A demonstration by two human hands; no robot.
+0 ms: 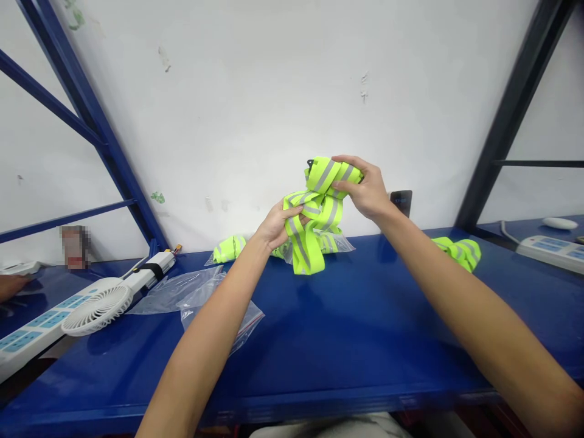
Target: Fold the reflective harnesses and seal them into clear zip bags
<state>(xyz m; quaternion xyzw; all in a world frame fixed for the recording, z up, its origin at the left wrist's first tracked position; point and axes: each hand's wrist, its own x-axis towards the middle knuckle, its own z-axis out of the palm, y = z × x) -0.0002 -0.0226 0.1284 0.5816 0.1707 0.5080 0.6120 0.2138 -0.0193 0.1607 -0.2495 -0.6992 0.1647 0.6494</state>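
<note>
I hold a neon-yellow reflective strap bundle [314, 225] with grey stripes up above the blue table [347, 328], near the white wall. My left hand [276, 225] grips its lower part, thumb over a band. My right hand [365, 188] pinches the folded upper end. The strap's loose end hangs down and touches the table. A bagged strap [230, 248] lies to the left behind my left wrist. Another yellow strap [460, 250] lies to the right of my right forearm.
Empty clear plastic bags [201, 295] lie on the table at left. A small white fan [95, 310] and a white power strip [27, 334] sit at far left, another power strip [552, 250] at far right. Blue shelf posts [91, 115] flank the space. A person's hand [11, 285] shows at the left edge.
</note>
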